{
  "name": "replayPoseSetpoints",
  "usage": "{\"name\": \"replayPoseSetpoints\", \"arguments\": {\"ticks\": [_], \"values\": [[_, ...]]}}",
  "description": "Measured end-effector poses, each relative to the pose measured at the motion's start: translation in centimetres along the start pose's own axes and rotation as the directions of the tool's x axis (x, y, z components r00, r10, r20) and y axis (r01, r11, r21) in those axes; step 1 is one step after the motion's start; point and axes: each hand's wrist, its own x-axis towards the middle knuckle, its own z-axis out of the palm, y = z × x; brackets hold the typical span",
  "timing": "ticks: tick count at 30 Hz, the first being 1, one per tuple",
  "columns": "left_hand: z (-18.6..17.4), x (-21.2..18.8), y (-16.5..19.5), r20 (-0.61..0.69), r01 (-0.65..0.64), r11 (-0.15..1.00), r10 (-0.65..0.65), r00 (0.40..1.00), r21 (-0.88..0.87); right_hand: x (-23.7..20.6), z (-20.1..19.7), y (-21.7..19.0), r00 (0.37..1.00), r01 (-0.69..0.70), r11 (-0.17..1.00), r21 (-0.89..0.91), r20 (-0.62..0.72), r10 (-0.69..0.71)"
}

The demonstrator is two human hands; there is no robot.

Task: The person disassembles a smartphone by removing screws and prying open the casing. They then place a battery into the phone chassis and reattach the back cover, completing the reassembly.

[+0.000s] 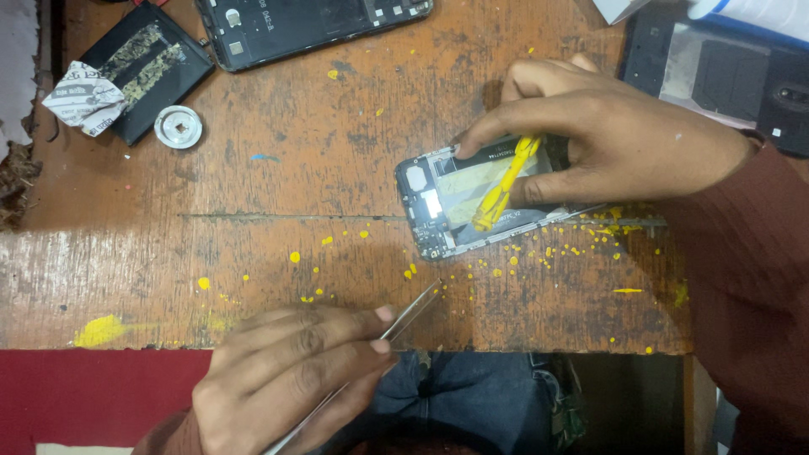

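The opened phone (472,198) lies back-up on the worn wooden desk (278,211), right of the middle, its cover off and its circuit board and inner frame showing. The right hand (607,143) is clamped over it: the fingertips press down on the upper edge and the thumb on the lower side, pinning the phone flat. A yellow screwdriver (504,184) lies tucked under that same hand, slanting across the phone's open middle with its tip down near the lower edge.

The left hand (286,379) is at the near edge of the desk, closed on a pair of metal tweezers (409,313) — thumb and forefinger pinch them, and the points aim up and to the right, near the phone's lower left corner but not touching it.

By the look of it, the step in hand is work inside the open phone, with the tweezers brought in to lift or seat a small part. The next move calls for a steady, fine approach of the tips to the board while the right hand keeps the phone from sliding — little force, much aim.

Further off lie another opened phone (312,25), a black battery (147,67) and a small metal disc (178,127).
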Motion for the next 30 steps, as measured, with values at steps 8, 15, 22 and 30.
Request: {"name": "replayPoseSetpoints", "arguments": {"ticks": [8,15,22,30], "values": [[-0.2,0.3,0.1,0.027,-0.002,1.0,0.001,1.0,0.003,-0.1,0.1,-0.1,1.0,-0.018,1.0,0.021,0.0,0.018],[-0.2,0.2,0.1,0.025,-0.004,1.0,0.004,1.0,0.004,0.0,0.0,-0.1,1.0,-0.018,0.999,0.028,0.004,0.017],[-0.5,-0.1,-0.1,0.043,0.013,0.999,-0.011,0.999,-0.036,-0.1,0.1,-0.1,1.0,-0.008,1.0,0.026,-0.002,0.008],[-0.3,-0.9,0.5,-0.089,0.329,0.942,-0.334,0.938,-0.067,0.0,0.2,0.1,1.0,0.005,0.999,0.048,-0.009,-0.004]]}}
